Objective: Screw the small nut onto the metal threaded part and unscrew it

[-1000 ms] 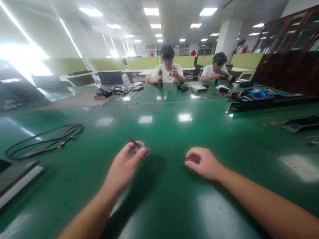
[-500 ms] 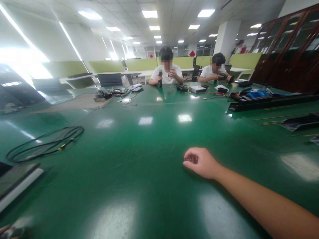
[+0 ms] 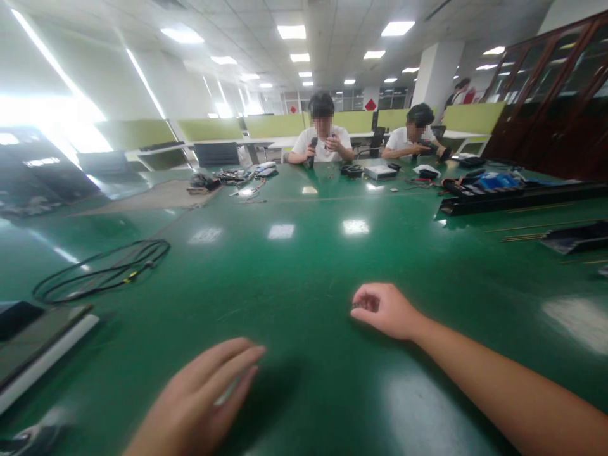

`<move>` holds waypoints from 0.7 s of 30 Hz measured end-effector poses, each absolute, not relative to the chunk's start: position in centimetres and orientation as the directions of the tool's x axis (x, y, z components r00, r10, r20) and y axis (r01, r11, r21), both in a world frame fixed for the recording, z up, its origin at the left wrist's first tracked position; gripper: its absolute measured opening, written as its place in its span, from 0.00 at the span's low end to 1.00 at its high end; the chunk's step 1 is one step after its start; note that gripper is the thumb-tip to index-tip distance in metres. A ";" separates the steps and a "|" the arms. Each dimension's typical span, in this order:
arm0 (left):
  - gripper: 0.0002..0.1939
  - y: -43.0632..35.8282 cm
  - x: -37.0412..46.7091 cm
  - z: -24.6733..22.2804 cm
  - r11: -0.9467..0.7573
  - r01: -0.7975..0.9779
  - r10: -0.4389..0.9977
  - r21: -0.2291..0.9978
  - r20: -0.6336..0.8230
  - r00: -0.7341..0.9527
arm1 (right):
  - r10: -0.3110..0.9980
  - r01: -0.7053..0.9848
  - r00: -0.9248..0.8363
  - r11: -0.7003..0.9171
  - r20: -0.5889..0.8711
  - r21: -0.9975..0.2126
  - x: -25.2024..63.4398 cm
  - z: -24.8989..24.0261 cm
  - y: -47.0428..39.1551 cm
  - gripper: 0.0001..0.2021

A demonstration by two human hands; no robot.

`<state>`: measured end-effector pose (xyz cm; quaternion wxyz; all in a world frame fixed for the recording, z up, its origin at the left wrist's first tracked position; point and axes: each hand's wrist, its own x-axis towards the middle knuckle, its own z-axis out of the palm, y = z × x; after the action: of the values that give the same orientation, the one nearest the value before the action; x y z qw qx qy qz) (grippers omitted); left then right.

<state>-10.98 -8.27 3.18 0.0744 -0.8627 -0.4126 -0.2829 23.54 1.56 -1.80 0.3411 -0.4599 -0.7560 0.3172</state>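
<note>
A small dark piece (image 3: 358,305), its long axis untellable, is held in the curled fingers of the right hand (image 3: 388,310) at the bench (image 3: 285,272). It is placed rightward of and beyond the left hand (image 3: 202,386), whose fingers are loosely extended, nothing seen gripped.

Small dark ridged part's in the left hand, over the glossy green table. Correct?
Wrong hand: the head view shows the small dark ridged part in the bare right hand. It's over the glossy green table, as you said.
</note>
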 end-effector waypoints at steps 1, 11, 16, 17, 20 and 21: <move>0.19 -7.5 -9.1 3.1 -0.709 0.704 0.634 0.047 0.479 0.607 | 0.913 0.449 -0.355 0.353 0.199 -0.821 23.6 -1.8 1.6 0.06; 0.11 -0.1 4.8 2.4 -0.868 0.496 0.459 -0.018 0.349 0.817 | 0.870 0.163 -0.487 0.179 0.079 -0.970 24.2 -2.0 2.4 0.13; 0.13 -0.6 3.0 1.7 -0.840 0.542 0.504 -0.003 0.363 0.784 | 0.869 0.238 -0.493 0.174 0.035 -0.955 23.8 -1.7 2.0 0.13; 0.15 -0.8 1.9 2.0 -0.827 0.561 0.523 0.015 0.384 0.761 | 0.869 0.260 -0.494 0.191 0.040 -0.947 23.8 -1.7 1.9 0.13; 0.15 -2.3 -3.1 3.8 -0.699 0.707 0.668 0.109 0.452 0.591 | 0.864 0.326 -0.501 0.248 0.056 -0.912 23.7 -1.8 1.8 0.13; 0.13 -2.9 -5.1 4.6 -0.624 0.768 0.729 0.145 0.464 0.504 | 0.863 0.341 -0.502 0.260 0.058 -0.903 23.7 -1.8 1.8 0.14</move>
<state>-5.09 -2.94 4.62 0.0397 -0.8663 -0.4318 -0.2479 23.74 1.77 -1.80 0.2883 -0.4070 -0.7395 0.4521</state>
